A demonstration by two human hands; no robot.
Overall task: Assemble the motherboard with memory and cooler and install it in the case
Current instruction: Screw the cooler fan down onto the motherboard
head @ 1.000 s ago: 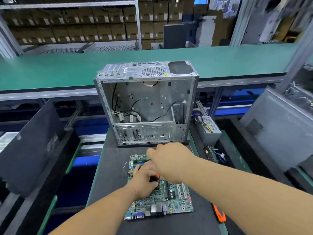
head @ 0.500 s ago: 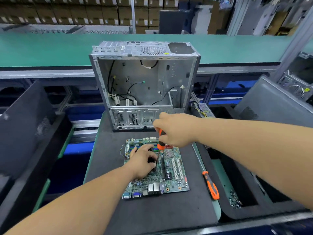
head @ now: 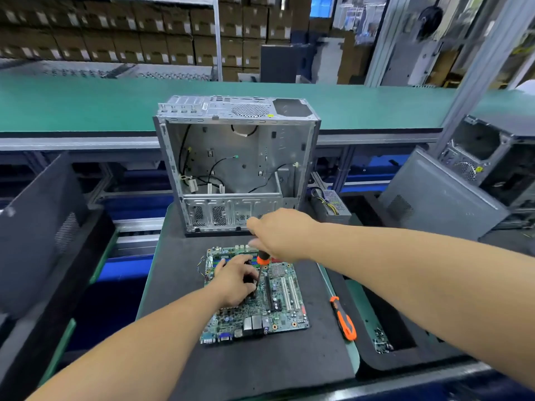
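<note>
Right hand (head: 285, 237) fingers clamp the screwdriver (head: 262, 270); left hand (head: 234, 282) fingers curl around the cooler beneath them on the stiff, fragile-looking motherboard (head: 286, 308), probably best held by its edges.

Both bare arms reach forward. The left hand (head: 234, 282) lies palm down with fingers curled; the right hand (head: 280, 235) is fisted, knuckles up.

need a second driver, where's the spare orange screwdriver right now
In the head view the spare orange screwdriver lies on the dark mat, right of the motherboard, beside the mat's right edge.
</note>
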